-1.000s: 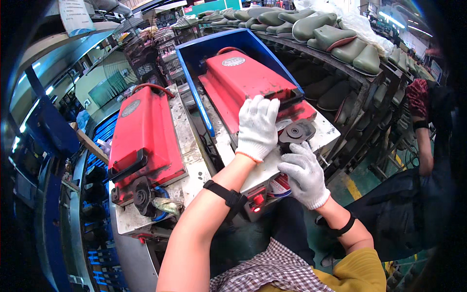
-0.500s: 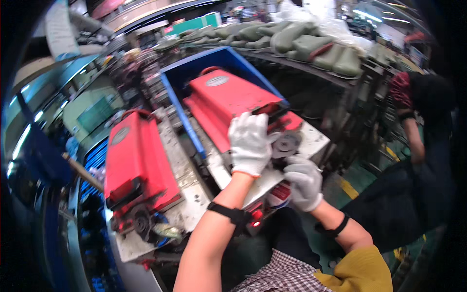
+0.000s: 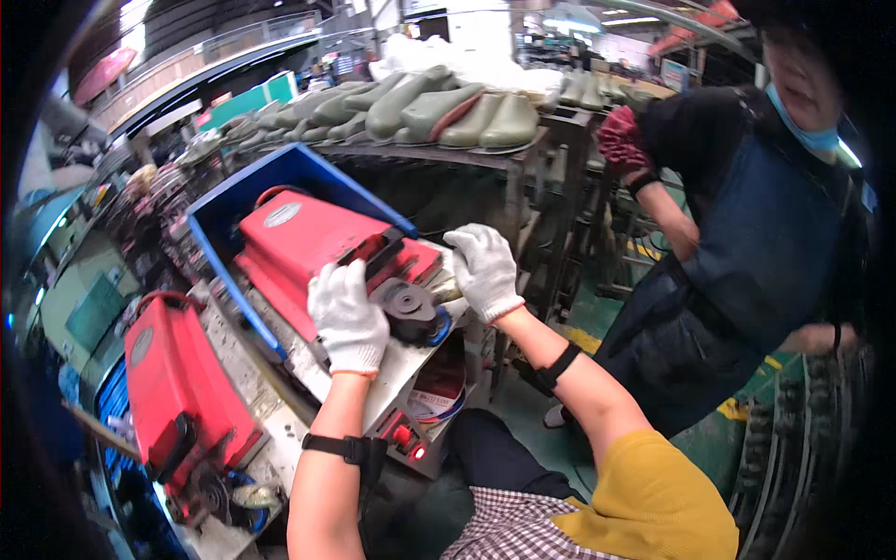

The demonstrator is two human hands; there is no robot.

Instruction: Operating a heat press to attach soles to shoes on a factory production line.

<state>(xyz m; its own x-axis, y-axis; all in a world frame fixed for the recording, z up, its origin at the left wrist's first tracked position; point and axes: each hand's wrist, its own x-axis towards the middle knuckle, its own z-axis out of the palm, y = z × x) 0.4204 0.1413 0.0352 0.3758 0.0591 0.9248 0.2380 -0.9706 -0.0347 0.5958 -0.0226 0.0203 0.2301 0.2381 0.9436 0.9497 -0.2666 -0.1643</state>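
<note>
**Left hand (image 3: 349, 317) and right hand (image 3: 486, 273) apart at the near end of a red machine (image 3: 310, 235)**

Largest is this red machine, ahead of the hands and to their left, on a white worktop (image 3: 399, 371), with a blue bin (image 3: 241, 193) around its far end. Its long axis slants from far left to near right, the near end facing the space between the hands. The left hand is closer: it overlaps the machine's near left side, fingers slightly bent. Its palm is hidden, so I cannot tell whether it touches or grips anything. The right hand hangs just right of that end, fingers loosely curved, nothing visible in its grip.

A second red machine (image 3: 173, 369) stands further left. Next in size, a grey round head (image 3: 405, 299) sits between the hands, just beside the left glove; a black handle (image 3: 385, 254) lies beyond it. Smaller still, an oval label (image 3: 281, 215) sits toward the near machine's far end, its lettering too small to read.
</note>
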